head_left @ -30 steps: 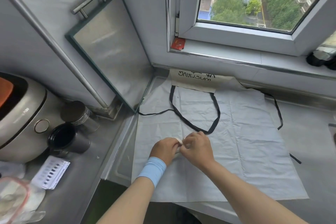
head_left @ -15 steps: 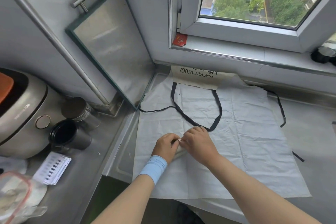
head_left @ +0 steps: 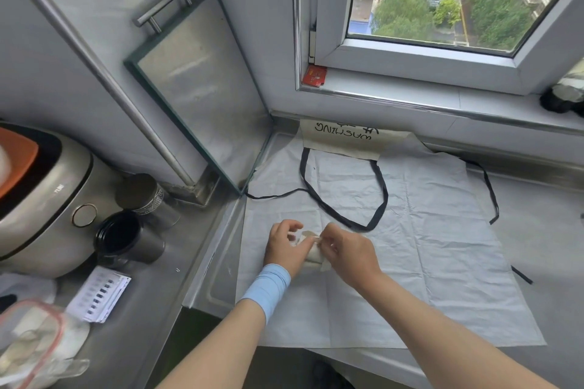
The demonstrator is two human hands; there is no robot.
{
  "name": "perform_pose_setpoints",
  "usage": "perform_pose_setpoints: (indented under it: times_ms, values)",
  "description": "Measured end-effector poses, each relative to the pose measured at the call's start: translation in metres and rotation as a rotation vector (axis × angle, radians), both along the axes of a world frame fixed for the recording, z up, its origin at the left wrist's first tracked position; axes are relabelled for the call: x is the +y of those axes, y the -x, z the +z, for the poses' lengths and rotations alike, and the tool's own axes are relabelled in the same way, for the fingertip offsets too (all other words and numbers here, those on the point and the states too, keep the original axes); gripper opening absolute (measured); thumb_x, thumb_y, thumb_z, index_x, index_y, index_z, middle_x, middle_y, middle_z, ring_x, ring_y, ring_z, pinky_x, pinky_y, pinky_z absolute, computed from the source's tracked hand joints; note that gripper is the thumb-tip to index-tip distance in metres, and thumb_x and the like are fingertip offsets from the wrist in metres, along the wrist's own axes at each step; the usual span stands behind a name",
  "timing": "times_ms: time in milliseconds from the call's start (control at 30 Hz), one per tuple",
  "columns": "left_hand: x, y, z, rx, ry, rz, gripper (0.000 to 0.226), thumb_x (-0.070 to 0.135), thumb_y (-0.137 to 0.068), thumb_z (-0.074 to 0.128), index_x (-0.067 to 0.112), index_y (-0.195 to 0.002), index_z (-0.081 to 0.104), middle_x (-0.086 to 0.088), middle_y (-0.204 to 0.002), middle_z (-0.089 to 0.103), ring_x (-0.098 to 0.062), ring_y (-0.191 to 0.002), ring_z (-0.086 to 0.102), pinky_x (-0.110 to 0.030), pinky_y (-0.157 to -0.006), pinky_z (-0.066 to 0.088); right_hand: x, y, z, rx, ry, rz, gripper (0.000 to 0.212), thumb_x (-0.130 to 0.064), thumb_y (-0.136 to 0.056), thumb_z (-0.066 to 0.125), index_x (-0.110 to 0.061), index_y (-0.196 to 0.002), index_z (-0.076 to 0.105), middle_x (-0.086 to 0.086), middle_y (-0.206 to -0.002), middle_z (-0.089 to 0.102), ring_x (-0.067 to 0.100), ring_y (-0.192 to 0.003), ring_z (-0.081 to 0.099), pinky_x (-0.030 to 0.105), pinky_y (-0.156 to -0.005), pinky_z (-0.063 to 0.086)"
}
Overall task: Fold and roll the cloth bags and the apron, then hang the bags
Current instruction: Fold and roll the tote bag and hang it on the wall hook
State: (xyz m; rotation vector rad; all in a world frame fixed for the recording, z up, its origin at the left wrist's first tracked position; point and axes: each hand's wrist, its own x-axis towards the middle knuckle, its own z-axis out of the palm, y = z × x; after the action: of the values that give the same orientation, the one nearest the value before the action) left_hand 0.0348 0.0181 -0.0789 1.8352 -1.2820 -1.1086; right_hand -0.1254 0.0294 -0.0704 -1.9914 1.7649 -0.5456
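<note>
A pale grey apron [head_left: 436, 249] lies spread flat on the steel counter, its black neck loop [head_left: 377, 199] and ties on top. At its far end sits a beige cloth bag [head_left: 344, 140] with "WASHING" lettering. In the middle of the apron, a small rolled cream cloth bag [head_left: 311, 249] is between my hands. My left hand [head_left: 282, 248], with a blue wristband, grips the roll from the left. My right hand [head_left: 346, 249] pinches a thin strap or edge at the roll's top. Most of the roll is hidden by my fingers.
A rice cooker [head_left: 41, 199] stands at the left, with two dark steel cups [head_left: 126, 238] beside it. A framed metal panel [head_left: 202, 88] leans in the corner. A card [head_left: 99, 294] and a clear lidded box [head_left: 30, 344] lie near the front left. The window sill [head_left: 442, 104] runs behind.
My hands have drawn slightly apart, and the rolled bag now shows between them. My left fingers have loosened and spread above the roll while my right hand pulls at its top.
</note>
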Motion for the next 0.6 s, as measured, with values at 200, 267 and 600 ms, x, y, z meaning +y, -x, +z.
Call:
perform_pose_setpoints:
  times_ms: [200,267,600]
  values:
    - [-0.011,-0.011,0.032,0.252,-0.249,-0.266,0.044,0.022,-0.073,0.076,0.032,-0.112,0.058,-0.005,-0.112,0.06,-0.02,-0.093,0.064,-0.034,-0.07,0.06,-0.022,0.002,0.038,-0.114,-0.223,-0.008,0.01,-0.039,-0.088,0.046,-0.031,-0.088,0.052,-0.012,-0.082,0.07,0.012,-0.074,0.063,0.032,-0.066,0.049]
    - [-0.011,-0.021,0.047,0.192,-0.179,-0.434,0.059,0.012,-0.072,0.078,0.033,-0.121,0.053,-0.002,-0.113,0.061,-0.014,-0.093,0.064,-0.03,-0.08,0.058,-0.038,0.006,0.059,-0.169,-0.326,-0.005,0.014,-0.038,-0.087,0.041,-0.03,-0.087,0.051,-0.01,-0.083,0.072,0.013,-0.072,0.067,0.032,-0.065,0.051]
    - [-0.008,-0.033,0.133,0.115,-0.03,-0.399,0.043,0.047,-0.064,0.076,0.032,-0.103,0.065,0.006,-0.098,0.07,-0.005,-0.081,0.064,-0.018,-0.057,0.051,-0.054,-0.011,0.157,-0.45,-0.311,-0.015,0.016,-0.022,-0.091,0.06,-0.012,-0.081,0.067,0.003,-0.069,0.075,0.02,-0.06,0.073,0.023,-0.044,0.047]
